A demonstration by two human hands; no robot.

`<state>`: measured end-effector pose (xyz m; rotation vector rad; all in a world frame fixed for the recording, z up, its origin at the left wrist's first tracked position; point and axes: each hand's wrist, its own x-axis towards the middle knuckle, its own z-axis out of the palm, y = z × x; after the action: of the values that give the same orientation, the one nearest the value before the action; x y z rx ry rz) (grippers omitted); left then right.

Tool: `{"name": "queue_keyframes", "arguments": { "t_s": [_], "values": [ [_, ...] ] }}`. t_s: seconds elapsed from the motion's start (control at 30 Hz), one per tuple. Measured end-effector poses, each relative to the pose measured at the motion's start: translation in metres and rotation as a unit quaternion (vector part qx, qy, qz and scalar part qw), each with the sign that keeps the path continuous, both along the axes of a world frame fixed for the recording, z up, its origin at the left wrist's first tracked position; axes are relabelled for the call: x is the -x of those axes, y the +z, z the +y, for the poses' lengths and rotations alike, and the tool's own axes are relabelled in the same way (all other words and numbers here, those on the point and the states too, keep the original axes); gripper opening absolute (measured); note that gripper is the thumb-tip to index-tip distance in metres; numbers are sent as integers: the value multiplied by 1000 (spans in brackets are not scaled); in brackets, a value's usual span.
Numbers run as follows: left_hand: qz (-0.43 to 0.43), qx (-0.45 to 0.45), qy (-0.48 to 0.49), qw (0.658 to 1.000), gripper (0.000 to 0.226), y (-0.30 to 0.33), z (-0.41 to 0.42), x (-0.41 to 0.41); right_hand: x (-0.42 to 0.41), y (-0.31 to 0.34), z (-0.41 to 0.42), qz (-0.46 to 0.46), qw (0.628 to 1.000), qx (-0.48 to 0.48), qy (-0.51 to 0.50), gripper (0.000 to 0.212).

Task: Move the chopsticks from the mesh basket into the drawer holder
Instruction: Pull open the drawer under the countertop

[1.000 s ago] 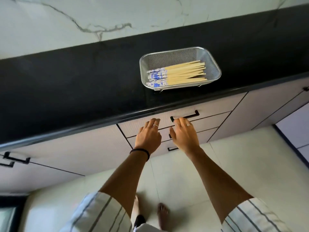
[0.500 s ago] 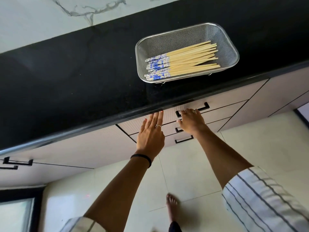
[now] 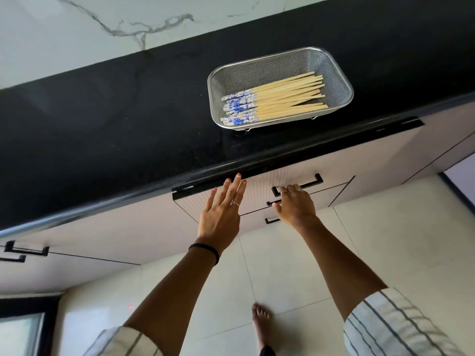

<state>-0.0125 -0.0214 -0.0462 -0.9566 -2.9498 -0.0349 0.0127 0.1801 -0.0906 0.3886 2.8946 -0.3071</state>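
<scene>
Chopsticks [image 3: 275, 100] lie in a loose bundle inside the mesh basket [image 3: 341, 80], blue-patterned ends to the left, and the basket stands on the black worktop [image 3: 102, 119] close to its front edge. None has been lifted yet. Just below, the top drawer [image 3: 295, 160] shows a dark gap under the worktop lip, so it looks barely opened.

Her right hand [image 3: 295, 205] has its fingers [image 3: 284, 192] curled round the black handle [image 3: 312, 182] of that drawer. Her left hand [image 3: 221, 214] is flat, fingers straight and spread, with the tips reaching the drawer front near the worktop edge; it holds nothing.

The step in hand seems to be opening the drawer. It would go best with a straight, level pull from the middle of the handle, the drawer drawn well out so that the holder inside, which I cannot see from here, is fully exposed. The flat hand should get clear of the upper edge as the drawer slides out. The basket sits directly above, so a jerk against the worktop could shake it.
</scene>
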Motion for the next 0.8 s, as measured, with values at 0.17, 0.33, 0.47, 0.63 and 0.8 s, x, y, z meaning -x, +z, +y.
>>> {"name": "queue_keyframes", "arguments": {
  "t_s": [0.17,0.33,0.47,0.63,0.8],
  "values": [
    [-39,-5,-34,999,64,3,-3,-26,-64,0,-12,16,1000,13,-24,50],
    [-69,-35,-67,995,53,4,-10,-73,-140,21,-36,226,969,-4,-102,53],
    [-136,-49,-99,985,52,14,-21,-107,-168,41,-54,230,973,-14,-2,50],
    [-264,-97,-80,956,52,26,-41,-147,-197,49,-74,175,984,39,5,43],
    [-337,-83,-40,937,51,30,-66,-185,-228,60,-75,111,989,95,22,33]
  ]
}}
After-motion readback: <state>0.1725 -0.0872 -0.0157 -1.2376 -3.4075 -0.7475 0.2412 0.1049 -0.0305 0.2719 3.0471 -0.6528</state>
